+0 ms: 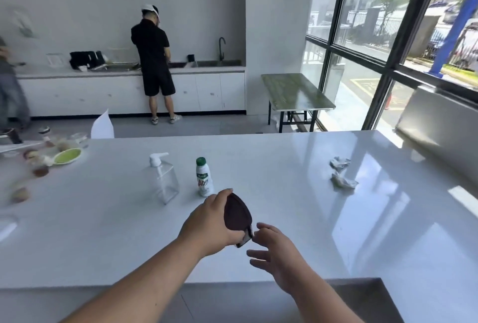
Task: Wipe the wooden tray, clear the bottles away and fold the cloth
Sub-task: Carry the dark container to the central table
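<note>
Hands meet above a white counter; the left hand grips a small dark leaf-shaped wooden tray, tilted on edge with its long axis running away from the person, pointed tip far; a bit of cloth seems pinched against the tray's near end. The right hand hovers just beside that near end, fingers spread and holding nothing; it looks the nearer hand to take the cloth. Beyond the tray stand two bottles: a clear pump bottle, apparently empty, and a small white bottle with a green cap; its contents cannot be seen. Crumpled tissues lie well apart to the right.
</note>
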